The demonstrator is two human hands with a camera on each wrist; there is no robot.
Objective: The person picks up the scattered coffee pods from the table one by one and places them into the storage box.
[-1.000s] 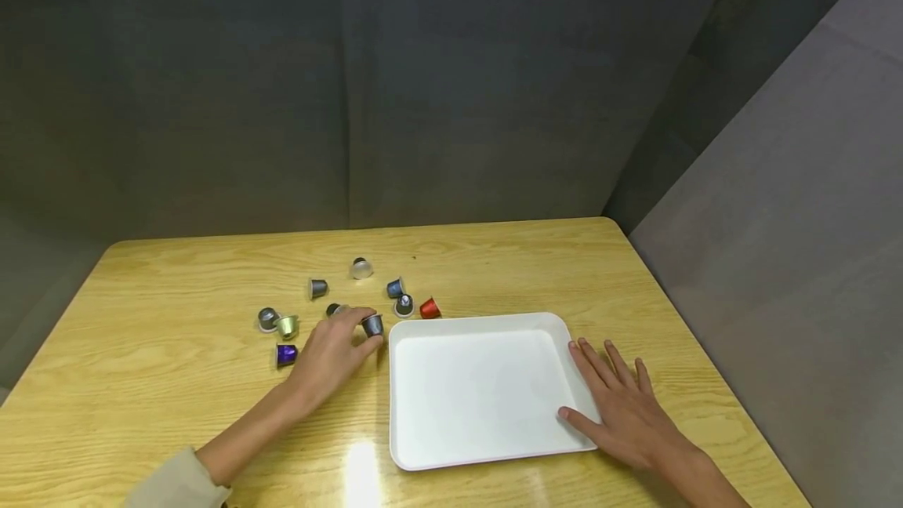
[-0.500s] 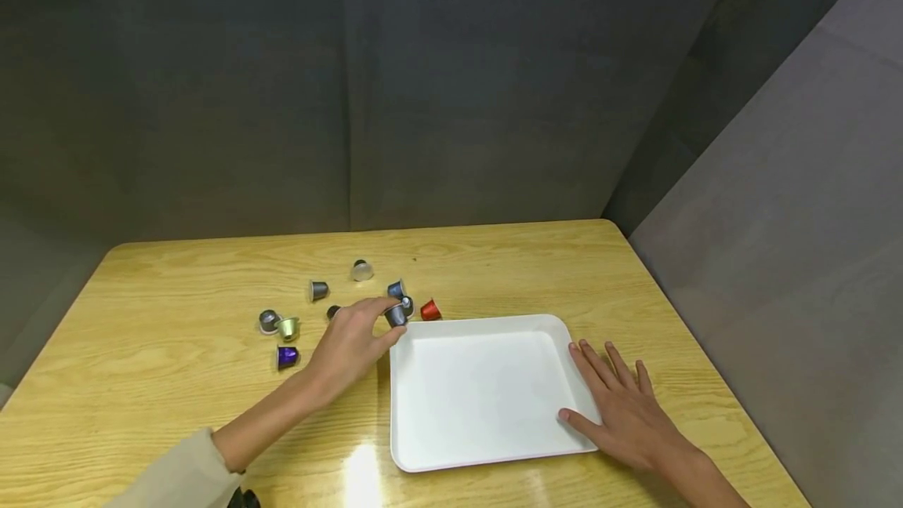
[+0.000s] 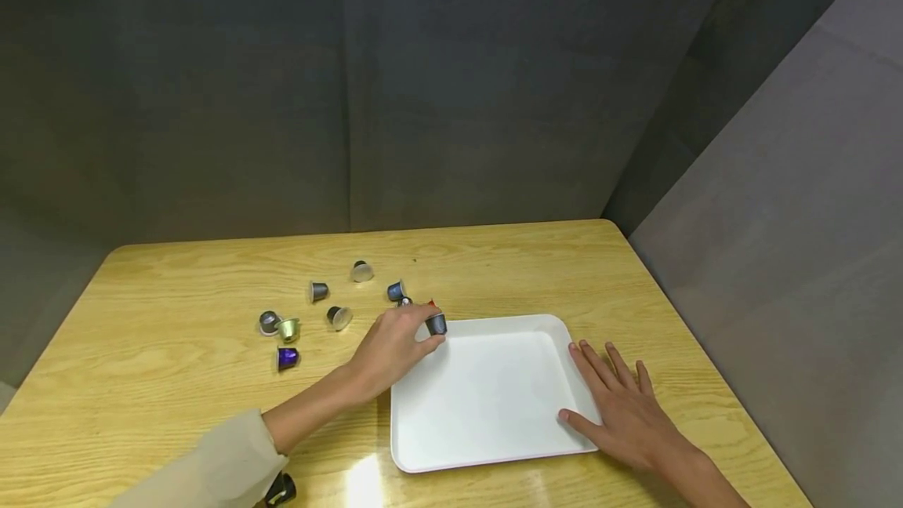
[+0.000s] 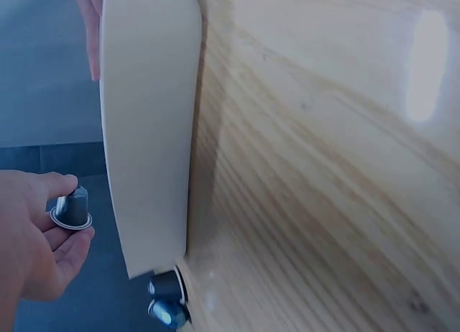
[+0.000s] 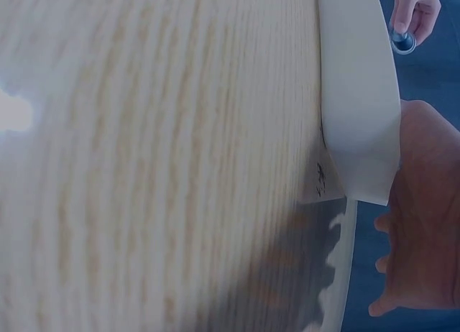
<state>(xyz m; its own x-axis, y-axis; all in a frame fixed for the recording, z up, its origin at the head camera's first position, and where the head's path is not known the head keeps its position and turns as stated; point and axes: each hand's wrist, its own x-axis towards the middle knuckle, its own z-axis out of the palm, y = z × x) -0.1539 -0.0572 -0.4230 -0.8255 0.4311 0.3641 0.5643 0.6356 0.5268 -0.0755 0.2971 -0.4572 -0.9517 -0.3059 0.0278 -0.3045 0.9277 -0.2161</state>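
Observation:
Between thumb and fingers my left hand (image 3: 392,345) pinches a dark grey coffee capsule (image 3: 436,324), held above the back left corner of a white tray (image 3: 487,390). In the left wrist view the same capsule (image 4: 72,208) shows its rim downward, off the tabletop. My right hand (image 3: 624,410) lies with spread, straight fingers on the tray's right edge. Just behind the left hand are a blue capsule (image 3: 396,290), a mostly hidden dark capsule (image 3: 404,302) and a red capsule (image 3: 432,303), of which only a sliver shows.
Left of the tray on the wooden table (image 3: 176,414) lie a purple capsule (image 3: 287,357), a green capsule (image 3: 288,328), a grey capsule (image 3: 319,292), a clear-lidded capsule (image 3: 339,317) and several others. A grey partition (image 3: 451,100) stands behind the table.
My left hand has carried the dark grey capsule rightward, from beside the tray to above its back left corner, uncovering a clear-lidded capsule and covering most of the red one. The right hand stays put.

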